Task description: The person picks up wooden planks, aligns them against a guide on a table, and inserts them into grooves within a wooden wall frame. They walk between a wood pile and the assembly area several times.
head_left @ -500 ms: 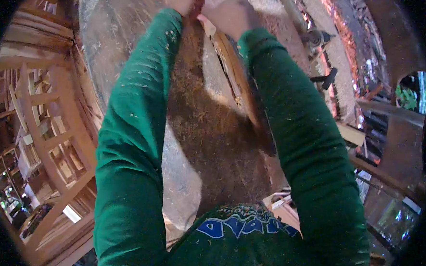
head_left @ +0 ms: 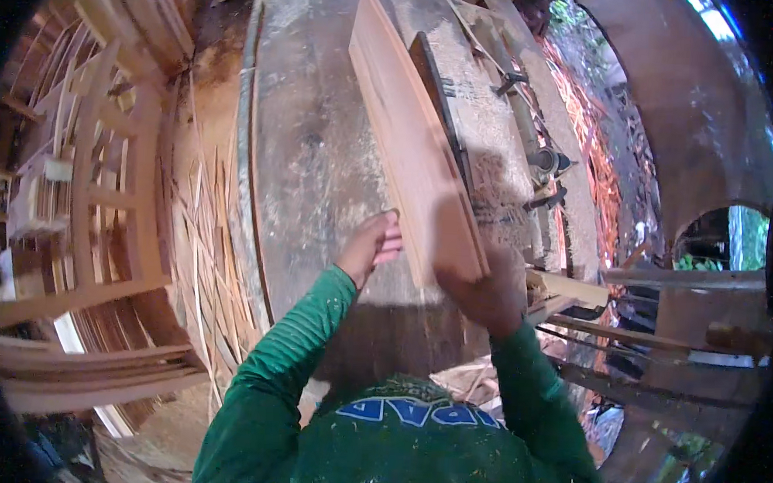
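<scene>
A long reddish wooden board [head_left: 413,147] lies lengthwise on the sawdust-dusted table [head_left: 300,141], tilted against a dark upright fence [head_left: 438,95] on its right. My right hand [head_left: 489,295] grips the board's near right end; it is slightly blurred, and part of its fingers is hidden. Beside the board's left edge, close to the near end, is my left hand [head_left: 374,245]. Its fingers are loosely bent and apart, with nothing seen in them; whether the fingertips touch the board I cannot tell.
Thin wood strips [head_left: 206,258] litter the floor left of the table, beside wooden frames [head_left: 113,201] and stacked boards. Along the table's right side run a rail with a round metal fitting [head_left: 546,162] and a dark clamp-like handle [head_left: 546,199]. Reddish shavings [head_left: 589,130] lie beyond.
Both hands have come back from the far end toward my body. The board now shows fully against the fence, and my left hand has come apart from my right. The view has shifted too.
</scene>
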The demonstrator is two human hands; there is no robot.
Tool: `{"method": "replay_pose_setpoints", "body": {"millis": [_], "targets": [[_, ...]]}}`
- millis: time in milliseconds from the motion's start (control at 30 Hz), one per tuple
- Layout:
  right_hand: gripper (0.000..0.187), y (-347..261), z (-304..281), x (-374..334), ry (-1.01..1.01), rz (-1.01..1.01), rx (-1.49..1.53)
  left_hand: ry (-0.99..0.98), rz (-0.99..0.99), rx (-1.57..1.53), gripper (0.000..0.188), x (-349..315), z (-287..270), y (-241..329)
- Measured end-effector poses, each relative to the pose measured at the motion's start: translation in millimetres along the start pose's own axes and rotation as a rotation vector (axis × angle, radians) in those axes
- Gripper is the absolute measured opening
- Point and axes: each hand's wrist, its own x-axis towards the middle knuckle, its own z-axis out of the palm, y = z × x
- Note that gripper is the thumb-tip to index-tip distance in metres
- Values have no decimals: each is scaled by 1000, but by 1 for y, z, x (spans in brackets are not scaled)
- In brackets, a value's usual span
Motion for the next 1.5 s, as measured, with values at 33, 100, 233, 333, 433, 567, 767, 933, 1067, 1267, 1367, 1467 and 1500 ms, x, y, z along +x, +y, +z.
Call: {"method": "replay_pose_setpoints", "body": {"millis": [33, 100, 233, 333, 433, 567, 767, 933, 1067, 1267, 1367, 1467, 1500], "targets": [[37, -3, -3, -35, -40, 116, -22, -41, -64, -109, 47, -13, -2, -13], [49, -1, -10, -97, 21, 306, 112, -163, -138, -357, 53, -40, -5, -37], [54, 24, -6, -186, 389, 189, 346, -314, -149, -395, 57, -90, 1, -66], [52, 54, 19, -232, 520, 299, 645, -327, -158, -288, 60, -137, -4, -85], [46, 81, 42, -277, 344, 520, 909, -217, -153, -127, 60, -163, -14, -92], [34, 114, 89, -314, 178, 693, 1246, -94, 5, 88, 49, -199, -15, -95], [38, 134, 142, -341, -343, 640, 990, 141, 270, 973, 51, -282, 29, -98], [36, 147, 146, -384, -451, 388, 740, 85, 325, 1124, 91, -359, 63, -124], [46, 181, 175, -410, -643, 527, 1214, -29, 34, 1012, 114, -411, 84, -161], [52, 209, 203, -468, -769, 627, 1224, 112, 198, 1250, 104, -453, 87, -232], [54, 198, 210, -484, -788, 687, 1171, 218, 266, 1279, 79, -478, 68, -256], [57, 176, 213, -482, -730, 749, 1046, 251, 356, 1168, 47, -513, 43, -264], [58, 167, 213, -478, -626, 804, 945, 265, 400, 1222, 46, -527, 35, -265]]}}
